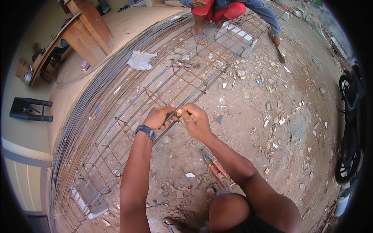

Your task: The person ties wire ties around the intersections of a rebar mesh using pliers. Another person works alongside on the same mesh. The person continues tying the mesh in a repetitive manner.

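Note:
A long rebar cage (157,82) runs diagonally across the ground, made of straight steel bars with square stirrups tied round them. My left hand (156,118), with a dark watch (145,131) on its wrist, curls its fingers round the cage's near bar at a stirrup joint. Thumb and fingers of my right hand (197,123) pinch together at the same joint. Whatever lies between those fingertips is too small to make out. Below the hands, pincers (213,164) with orange-red handles lie on the dirt near my foot.
Loose steel bars (83,105) lie left of the cage, under a clear plastic bag (141,60). Pale blocks (234,35) support its far end. A co-worker (221,8) in red shorts squats there. Rubble covers the ground; a motorcycle (351,124) stands at right.

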A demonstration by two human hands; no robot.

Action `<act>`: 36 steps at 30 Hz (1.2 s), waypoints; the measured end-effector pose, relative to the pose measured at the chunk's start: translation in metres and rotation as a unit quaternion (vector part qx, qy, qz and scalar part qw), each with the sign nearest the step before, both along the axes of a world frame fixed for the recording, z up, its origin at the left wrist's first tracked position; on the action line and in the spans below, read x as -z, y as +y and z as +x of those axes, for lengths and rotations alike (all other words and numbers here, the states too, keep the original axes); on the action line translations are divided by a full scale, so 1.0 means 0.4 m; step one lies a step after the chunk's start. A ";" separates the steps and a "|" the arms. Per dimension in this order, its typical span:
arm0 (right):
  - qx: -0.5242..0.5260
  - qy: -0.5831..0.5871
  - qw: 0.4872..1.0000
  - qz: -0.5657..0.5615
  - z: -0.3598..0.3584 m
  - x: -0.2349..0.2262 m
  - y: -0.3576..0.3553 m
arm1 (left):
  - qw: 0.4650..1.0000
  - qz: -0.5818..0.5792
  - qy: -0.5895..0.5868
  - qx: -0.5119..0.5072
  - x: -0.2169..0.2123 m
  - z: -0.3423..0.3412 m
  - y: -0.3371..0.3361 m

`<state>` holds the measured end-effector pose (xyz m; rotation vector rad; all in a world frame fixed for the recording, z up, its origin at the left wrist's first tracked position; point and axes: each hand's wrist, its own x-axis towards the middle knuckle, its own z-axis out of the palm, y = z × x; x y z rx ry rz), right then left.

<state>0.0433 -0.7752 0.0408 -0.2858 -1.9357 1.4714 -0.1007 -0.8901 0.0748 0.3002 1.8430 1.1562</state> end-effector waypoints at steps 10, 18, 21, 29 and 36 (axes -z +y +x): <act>-0.140 -0.103 0.828 -0.534 -0.091 0.127 0.041 | 0.997 0.042 0.043 -0.043 0.004 0.039 0.010; -0.227 -0.212 0.867 -0.389 -0.138 0.114 0.111 | 1.000 0.019 -0.002 -0.013 0.007 0.008 -0.006; -0.208 -0.198 0.900 -0.329 -0.134 0.130 0.104 | 0.999 0.042 0.000 -0.011 -0.001 0.024 0.005; -0.091 -0.246 0.952 0.155 -0.028 -0.032 0.140 | 0.996 0.078 0.030 -0.032 0.013 0.023 -0.015; -0.168 -0.349 0.862 0.326 -0.151 -0.146 0.114 | 0.994 0.107 0.034 -0.004 0.028 0.022 -0.003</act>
